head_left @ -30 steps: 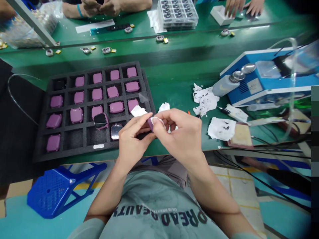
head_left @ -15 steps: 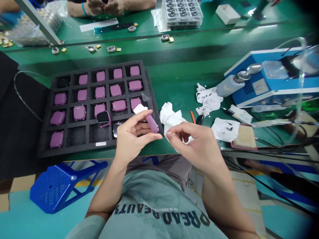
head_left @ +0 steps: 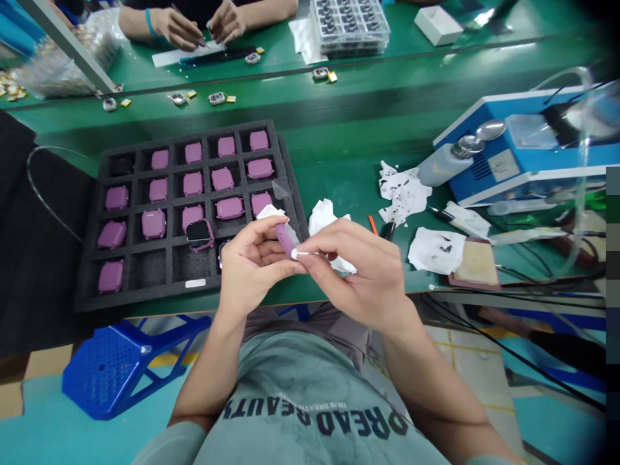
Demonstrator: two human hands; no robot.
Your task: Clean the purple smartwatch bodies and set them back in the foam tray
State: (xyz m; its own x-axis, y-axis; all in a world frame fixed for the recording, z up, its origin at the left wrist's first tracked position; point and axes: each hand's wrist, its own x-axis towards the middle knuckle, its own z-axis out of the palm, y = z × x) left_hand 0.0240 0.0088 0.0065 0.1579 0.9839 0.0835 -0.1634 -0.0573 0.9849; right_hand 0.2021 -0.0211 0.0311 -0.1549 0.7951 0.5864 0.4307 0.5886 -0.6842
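My left hand (head_left: 254,261) grips a purple watch case (head_left: 285,241) by its edges, held on its side above the tray's right front corner. My right hand (head_left: 361,271) is closed in a pinch around a small piece of white wipe (head_left: 301,254), which touches the case's lower end. Left of my hands lies a black foam tray (head_left: 154,266) with several purple watch cases in its compartments. One dark-screened watch (head_left: 199,234) rests tilted across a divider. A crumpled white cloth (head_left: 322,216) lies partly behind my right hand.
Stained wipes (head_left: 403,194), a pump bottle (head_left: 443,161) and a blue machine (head_left: 513,152) stand at the right, near a sponge pad (head_left: 475,261). Across the bench, a co-worker's hands (head_left: 203,29) work beside a clear compartment box (head_left: 349,26). A blue stool (head_left: 106,368) is below left.
My right hand has moved left and brought the white wipe against the watch case. The left hand has shifted slightly left. The co-worker's hands have moved lower over the white strip.
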